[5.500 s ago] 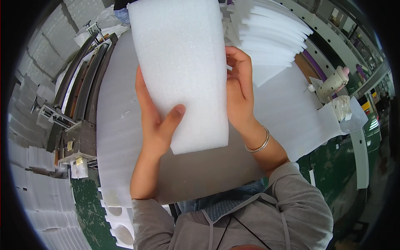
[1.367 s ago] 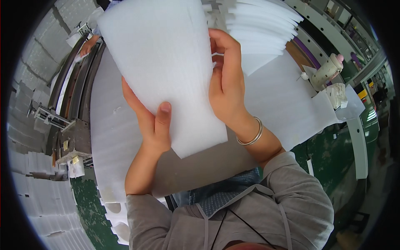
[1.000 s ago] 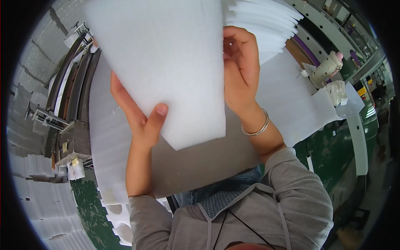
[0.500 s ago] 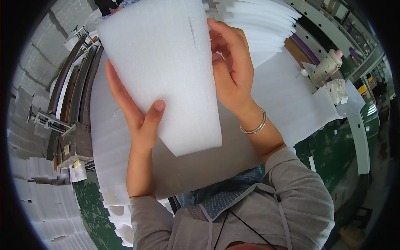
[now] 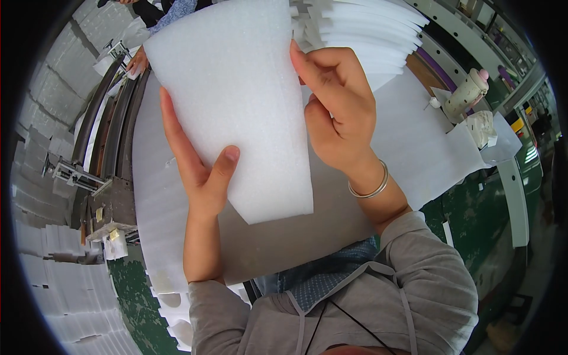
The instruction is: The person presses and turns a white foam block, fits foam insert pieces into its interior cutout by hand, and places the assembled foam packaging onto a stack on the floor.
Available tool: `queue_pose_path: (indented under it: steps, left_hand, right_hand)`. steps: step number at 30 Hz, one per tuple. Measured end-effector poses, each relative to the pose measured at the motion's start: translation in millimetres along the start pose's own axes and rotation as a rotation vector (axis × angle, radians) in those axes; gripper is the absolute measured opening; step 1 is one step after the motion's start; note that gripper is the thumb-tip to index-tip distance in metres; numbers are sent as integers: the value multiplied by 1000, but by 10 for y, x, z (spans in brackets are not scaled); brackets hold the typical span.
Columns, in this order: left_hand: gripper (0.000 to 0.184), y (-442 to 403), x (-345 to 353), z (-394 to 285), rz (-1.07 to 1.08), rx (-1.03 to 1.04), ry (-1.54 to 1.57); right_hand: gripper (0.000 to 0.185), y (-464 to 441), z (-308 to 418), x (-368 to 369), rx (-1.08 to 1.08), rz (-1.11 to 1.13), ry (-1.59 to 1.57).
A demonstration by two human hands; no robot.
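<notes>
A thick white foam piece [image 5: 236, 112], wide at the top and narrower at the bottom with one cut-off lower corner, is held up in front of me. My left hand [image 5: 201, 171] grips its left side, thumb on the front face and the other fingers along the edge and behind. At its right edge is my right hand [image 5: 343, 106], with a metal bangle on the wrist. Its fingers are curled together, a fingertip touching the foam's edge; whatever they may pinch is hidden.
Below lies a table with a white foam sheet [image 5: 408, 142] and a grey-brown surface [image 5: 284, 248]. Stacked white foam pieces [image 5: 367, 35] stand behind. A roller machine [image 5: 109, 130] is at left, with another person's hand [image 5: 138, 62] by it. A bottle [image 5: 465, 94] stands right.
My right hand has shifted down and outward along the foam's edge, its fingers curling more. A dark slit on the foam's face no longer shows. Another person's hand has appeared at the roller machine.
</notes>
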State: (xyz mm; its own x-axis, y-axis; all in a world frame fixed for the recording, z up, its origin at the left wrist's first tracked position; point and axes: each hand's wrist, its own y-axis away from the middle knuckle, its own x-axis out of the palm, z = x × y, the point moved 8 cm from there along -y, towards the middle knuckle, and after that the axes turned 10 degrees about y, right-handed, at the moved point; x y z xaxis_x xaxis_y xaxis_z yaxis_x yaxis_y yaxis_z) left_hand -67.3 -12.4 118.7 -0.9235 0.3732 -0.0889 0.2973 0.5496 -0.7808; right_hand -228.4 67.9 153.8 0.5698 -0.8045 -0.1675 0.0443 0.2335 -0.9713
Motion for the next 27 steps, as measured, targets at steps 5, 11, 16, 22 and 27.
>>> queue_pose_path:
  steps: [5, 11, 16, 22, 27]
  left_hand:
    - [91, 4, 11, -9, 6, -3, 21]
    - [91, 1, 51, -17, 31, -15, 29]
    - [91, -11, 90, -40, 80, 22, 18]
    - [83, -32, 50, -66, 175, 58, -120]
    - [62, 128, 62, -560, 27, 303, 318]
  right_hand:
    - [58, -24, 45, -14, -34, 27, 38]
    - [57, -22, -8, -41, 17, 43, 56]
    - [49, -43, -121, -6, 90, 83, -31]
    - [48, -22, -267, 72, 182, 148, -128]
    - [60, -3, -353, 226, 305, 250, -153]
